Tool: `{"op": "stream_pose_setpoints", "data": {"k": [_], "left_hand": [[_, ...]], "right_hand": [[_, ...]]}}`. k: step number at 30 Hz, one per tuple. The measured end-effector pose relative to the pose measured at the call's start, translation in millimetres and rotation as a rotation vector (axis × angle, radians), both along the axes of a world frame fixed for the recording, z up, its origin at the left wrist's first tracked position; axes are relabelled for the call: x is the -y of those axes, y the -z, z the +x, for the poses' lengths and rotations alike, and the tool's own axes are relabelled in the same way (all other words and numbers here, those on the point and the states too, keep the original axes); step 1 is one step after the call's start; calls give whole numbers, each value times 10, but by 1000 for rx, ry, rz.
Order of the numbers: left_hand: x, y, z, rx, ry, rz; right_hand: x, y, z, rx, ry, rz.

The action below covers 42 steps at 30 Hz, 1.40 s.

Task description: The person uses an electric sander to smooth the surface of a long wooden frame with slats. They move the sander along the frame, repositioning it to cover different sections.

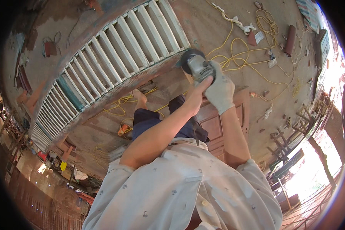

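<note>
A grey angle grinder (pixel 201 68) with a dark disc guard is held out ahead of me, its disc end at the right corner of a long louvered wooden panel (pixel 174 27). Whether the disc touches the wood cannot be made out. My right hand (pixel 220 90), in a pale work glove, is closed around the grinder's body. Bare, my left hand (pixel 198 94) grips the same tool from the left, thumb lying along it and the other fingers partly hidden. The panel has whitish worn slats and a greenish crosspiece (pixel 69 94).
A brown panelled door (pixel 212 128) lies beneath my right arm. Yellow cord (pixel 243 59) loops over the floor to the far right. A reddish-brown cylinder (pixel 290 40) lies beyond it. Wooden stools or frames (pixel 281 143) stand at the right, and tools clutter the lower left.
</note>
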State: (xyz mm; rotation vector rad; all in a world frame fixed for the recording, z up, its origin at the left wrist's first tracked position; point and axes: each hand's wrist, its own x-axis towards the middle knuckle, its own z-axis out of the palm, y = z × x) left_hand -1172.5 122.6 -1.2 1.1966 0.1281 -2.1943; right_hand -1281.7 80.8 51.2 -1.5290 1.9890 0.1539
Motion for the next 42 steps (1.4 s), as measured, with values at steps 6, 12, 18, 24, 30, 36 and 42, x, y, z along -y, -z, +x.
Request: {"op": "stream_pose_setpoints", "data": {"k": [6, 12, 18, 24, 30, 36, 42], "left_hand": [[-313, 26, 303, 30, -256, -44], [-100, 144, -1, 4, -81, -42], [-84, 113, -87, 15, -118, -27], [-283, 92, 132, -5, -260, -91], [191, 76, -443, -94, 60, -12], [-29, 70, -389, -15, 34, 6], [-374, -14, 181, 37, -191, -26]], "right_hand": [[-133, 53, 367, 120, -130, 36], [39, 10, 30, 70, -38, -20], [46, 42, -42, 54, -63, 13], [-115, 115, 178, 129, -81, 13], [77, 9, -422, 1, 78, -56], [-101, 59, -410, 85, 69, -131], [-192, 94, 99, 191, -88, -14]]}}
